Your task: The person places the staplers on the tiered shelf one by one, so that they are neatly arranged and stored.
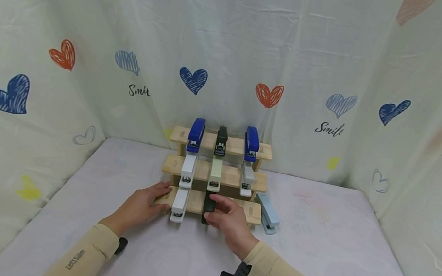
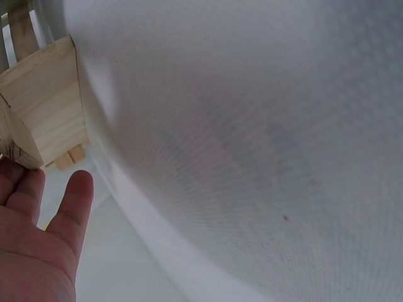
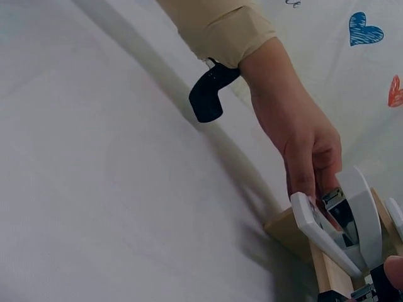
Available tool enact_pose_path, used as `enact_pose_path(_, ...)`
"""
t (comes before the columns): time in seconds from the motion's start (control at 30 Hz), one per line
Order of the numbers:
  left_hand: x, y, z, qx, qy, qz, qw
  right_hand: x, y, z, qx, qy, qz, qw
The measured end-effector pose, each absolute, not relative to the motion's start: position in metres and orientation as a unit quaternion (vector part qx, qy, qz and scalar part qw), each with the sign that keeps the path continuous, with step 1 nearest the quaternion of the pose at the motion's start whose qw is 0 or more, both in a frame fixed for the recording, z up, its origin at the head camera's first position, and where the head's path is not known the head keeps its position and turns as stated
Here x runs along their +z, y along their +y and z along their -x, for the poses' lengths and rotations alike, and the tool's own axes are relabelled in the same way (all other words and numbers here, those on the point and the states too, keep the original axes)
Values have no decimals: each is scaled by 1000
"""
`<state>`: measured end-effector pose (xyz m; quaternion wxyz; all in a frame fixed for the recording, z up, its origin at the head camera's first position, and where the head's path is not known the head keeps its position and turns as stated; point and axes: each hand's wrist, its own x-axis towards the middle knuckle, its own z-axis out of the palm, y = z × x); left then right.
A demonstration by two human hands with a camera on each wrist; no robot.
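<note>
A three-tier wooden rack (image 1: 194, 201) stands at mid-table with staplers in columns. At its bottom tier's left end, my left hand (image 1: 143, 204) holds the board, thumb in front and fingers behind. In the left wrist view, fingertips (image 2: 28, 189) touch the wood while one finger sticks out. My right hand (image 1: 233, 221) pinches a black stapler (image 1: 206, 207) in the middle of that tier, thumb and fingers at its right side. A white stapler (image 1: 180, 202) sits between the hands, close to the left thumb. In the right wrist view, the black stapler (image 3: 362, 292) is partly cut off.
On the top tier are a blue stapler (image 1: 196, 133), a black one (image 1: 221, 140) and another blue one (image 1: 251, 143). The middle tier bears white (image 1: 188, 169), pale green (image 1: 216, 172) and grey (image 1: 247, 178) staplers. A light blue stapler (image 1: 269, 213) lies on the table, right of the rack.
</note>
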<state>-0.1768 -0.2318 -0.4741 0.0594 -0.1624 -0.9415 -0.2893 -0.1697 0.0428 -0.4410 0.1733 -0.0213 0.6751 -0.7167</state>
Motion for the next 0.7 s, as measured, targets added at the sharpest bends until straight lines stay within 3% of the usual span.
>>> enact_pose_path(0.7,-474,-232,176,-286,-941,168,62,-441,42,169,-720,672,19,171)
